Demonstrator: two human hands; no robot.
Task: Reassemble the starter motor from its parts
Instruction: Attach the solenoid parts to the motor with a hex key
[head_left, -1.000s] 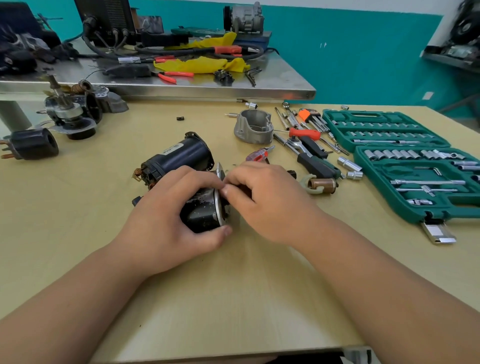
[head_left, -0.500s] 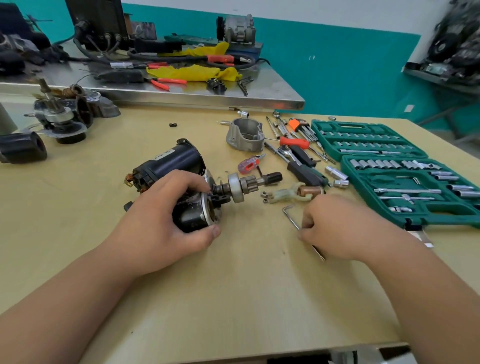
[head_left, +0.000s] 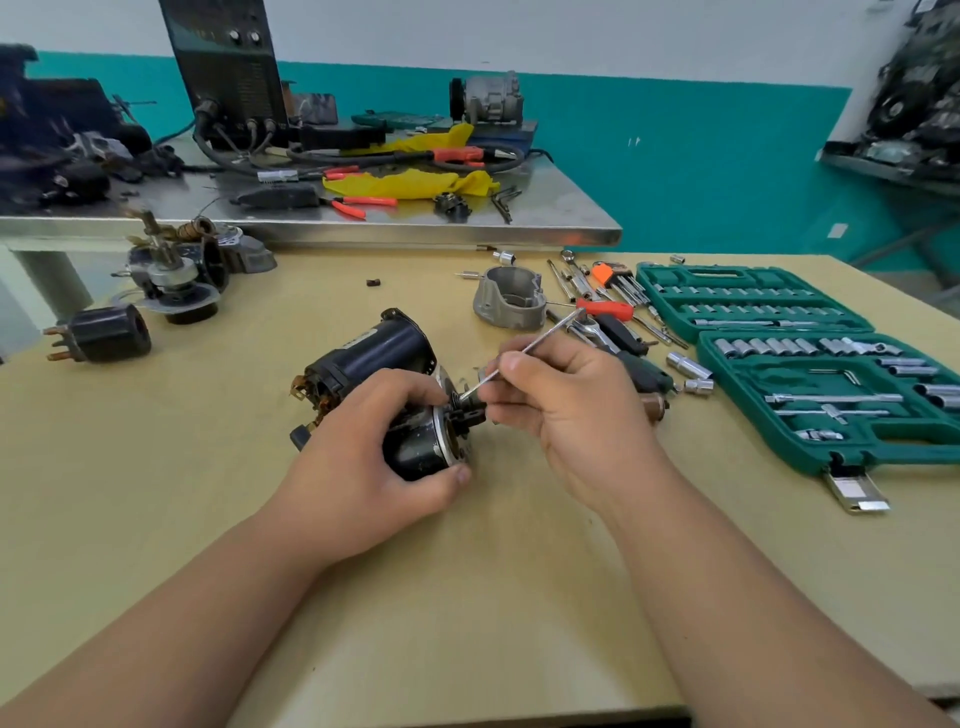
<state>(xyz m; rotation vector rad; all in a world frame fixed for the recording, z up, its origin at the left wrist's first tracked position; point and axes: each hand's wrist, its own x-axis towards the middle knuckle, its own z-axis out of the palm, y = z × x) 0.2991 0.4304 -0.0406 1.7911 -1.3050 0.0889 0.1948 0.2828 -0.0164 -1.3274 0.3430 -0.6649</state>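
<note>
Your right hand (head_left: 576, 410) has come up off the table (head_left: 467, 597) and now pinches the thin hex key (head_left: 540, 340) between thumb and fingertips. The key's lower tip sits at the shaft end of the starter motor (head_left: 374, 348), and its long end slants up toward the far right corner. Your left hand (head_left: 374, 457) wraps the motor's near barrel, thumb under the front flange. The motor lies on its side mid-table, just left of your right hand.
</note>
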